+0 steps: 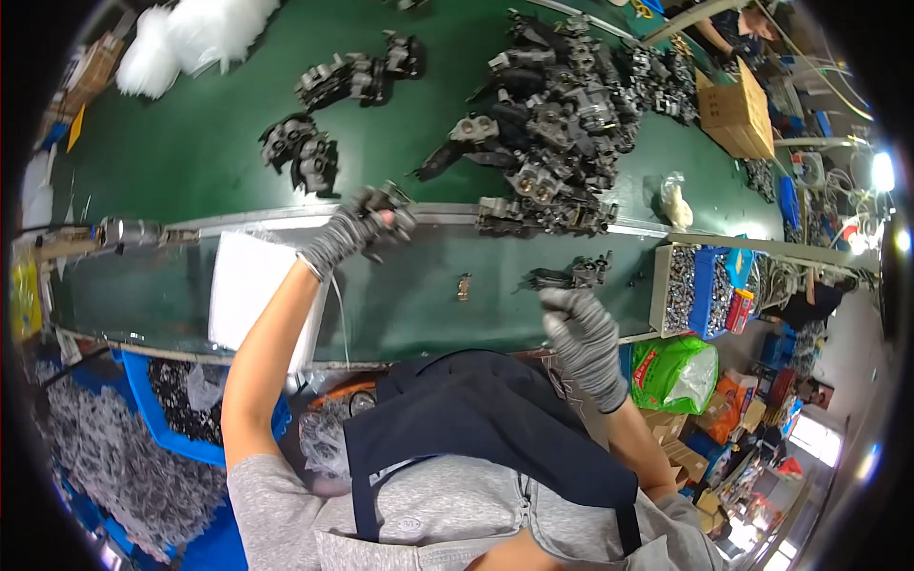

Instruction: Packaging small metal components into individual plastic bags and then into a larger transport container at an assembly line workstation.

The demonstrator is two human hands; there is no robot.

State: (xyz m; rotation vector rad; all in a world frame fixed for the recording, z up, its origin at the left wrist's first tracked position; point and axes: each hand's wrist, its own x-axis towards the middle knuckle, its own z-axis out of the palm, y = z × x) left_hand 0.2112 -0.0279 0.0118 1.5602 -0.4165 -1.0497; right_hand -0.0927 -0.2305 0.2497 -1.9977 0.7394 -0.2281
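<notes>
My left hand (pixel 348 238), in a grey striped glove, is closed around a dark metal brake caliper (pixel 388 221) above the bench's metal strip. My right hand (pixel 586 344), gloved the same way, is at the near part of the bench with its fingers partly stretched and apart. Just beyond its fingertips lies another brake caliper (pixel 583 273); whether they touch it I cannot tell. Between the hands a small brass-coloured clip (pixel 464 287) rests on the green bench top (pixel 409 319).
A large heap of calipers (pixel 571 124) covers the far middle, with a few more (pixel 300 152) to its left. A power screwdriver (pixel 129 232) and white sheet (pixel 252 290) are at left. Bins of small hardware (pixel 705 290) stand at right; a blue tub (pixel 176 443) sits below left.
</notes>
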